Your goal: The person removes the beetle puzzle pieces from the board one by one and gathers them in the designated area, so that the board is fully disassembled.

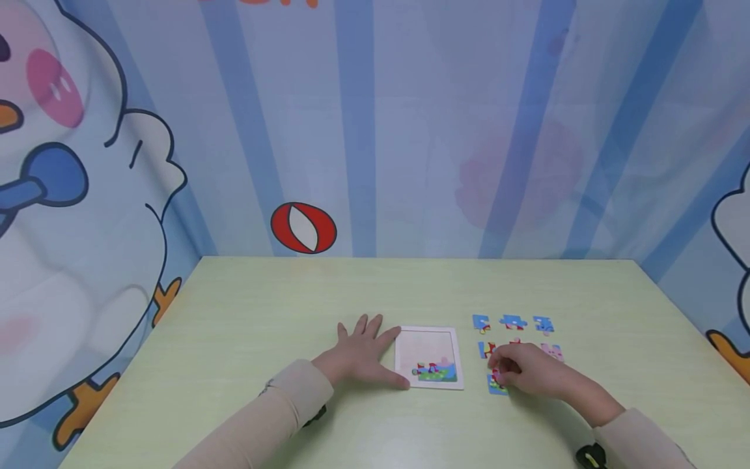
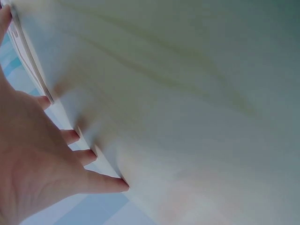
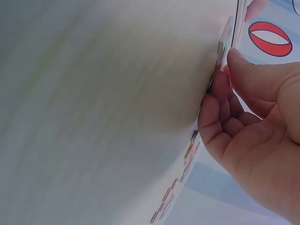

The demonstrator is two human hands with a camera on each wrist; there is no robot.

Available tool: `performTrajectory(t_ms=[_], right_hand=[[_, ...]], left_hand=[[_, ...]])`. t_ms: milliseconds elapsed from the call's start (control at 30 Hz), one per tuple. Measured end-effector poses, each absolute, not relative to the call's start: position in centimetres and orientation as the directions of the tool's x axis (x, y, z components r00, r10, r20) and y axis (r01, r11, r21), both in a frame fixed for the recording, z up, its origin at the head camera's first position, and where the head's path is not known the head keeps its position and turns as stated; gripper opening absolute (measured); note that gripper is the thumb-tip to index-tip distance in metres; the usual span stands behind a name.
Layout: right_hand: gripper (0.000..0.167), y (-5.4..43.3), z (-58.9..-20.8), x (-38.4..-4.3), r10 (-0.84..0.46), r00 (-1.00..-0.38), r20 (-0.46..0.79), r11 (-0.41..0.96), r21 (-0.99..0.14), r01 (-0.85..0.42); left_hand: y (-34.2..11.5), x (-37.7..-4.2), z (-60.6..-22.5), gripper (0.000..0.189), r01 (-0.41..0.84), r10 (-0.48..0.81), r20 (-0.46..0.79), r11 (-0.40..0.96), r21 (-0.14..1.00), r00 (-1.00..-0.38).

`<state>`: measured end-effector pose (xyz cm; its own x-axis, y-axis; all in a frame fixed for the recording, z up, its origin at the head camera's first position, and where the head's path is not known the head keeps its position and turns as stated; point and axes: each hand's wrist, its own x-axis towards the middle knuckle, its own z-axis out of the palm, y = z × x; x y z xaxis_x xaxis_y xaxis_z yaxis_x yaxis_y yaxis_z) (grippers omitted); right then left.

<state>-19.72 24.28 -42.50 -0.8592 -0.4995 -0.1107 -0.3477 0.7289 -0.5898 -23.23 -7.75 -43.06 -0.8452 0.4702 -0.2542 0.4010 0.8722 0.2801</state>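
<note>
A square puzzle tray (image 1: 430, 327) with a pale border lies on the table, with joined jigsaw pieces (image 1: 441, 372) along the lower right of its inside. My left hand (image 1: 362, 355) is spread flat beside it, thumb and index fingertip at its left edge. To the right of the tray my right hand (image 1: 530, 370) is bent down over loose pieces. Its thumb and fingertips pinch at a blue, green and red jigsaw piece (image 1: 497, 385), whose upper part they cover. The right wrist view shows the curled fingers (image 3: 209, 115) down at the tabletop.
Behind the right hand lie more loose jigsaw pieces in rows: a top row with a middle piece (image 1: 513, 322), and a row partly hidden by the hand, with a pink piece (image 1: 553, 352) at its right. A printed curtain (image 1: 404, 163) hangs behind the table (image 1: 281, 293).
</note>
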Motion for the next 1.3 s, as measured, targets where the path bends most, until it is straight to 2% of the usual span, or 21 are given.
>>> performTrajectory(t_ms=[300, 633, 867, 1300], right_hand=[[0.013, 24.2, -42.2, -19.8, -0.506, -0.859, -0.078, 0.723, -0.582, -0.373], [0.02, 22.6, -40.3, -19.9, -0.554, -0.832, -0.019, 0.645, -0.641, -0.415], [0.026, 20.3, -39.8, -20.2, -0.571, -0.82, -0.033, 0.635, -0.651, -0.416], [0.025, 16.2, -40.1, -21.2, -0.59, -0.803, -0.086, 0.626, -0.676, -0.388]], left_hand=[[-7.8, -23.3, -43.2, 0.1, 0.403, 0.473, -0.255, 0.871, 0.283, -0.844], [-7.7, -23.4, -43.4, 0.1, 0.4, 0.468, -0.261, 0.874, 0.276, -0.844], [-7.7, -23.2, -43.1, 0.1, 0.402, 0.471, -0.257, 0.872, 0.279, -0.844], [-7.7, -23.3, -43.2, 0.1, 0.402, 0.461, -0.26, 0.881, 0.251, -0.848]])
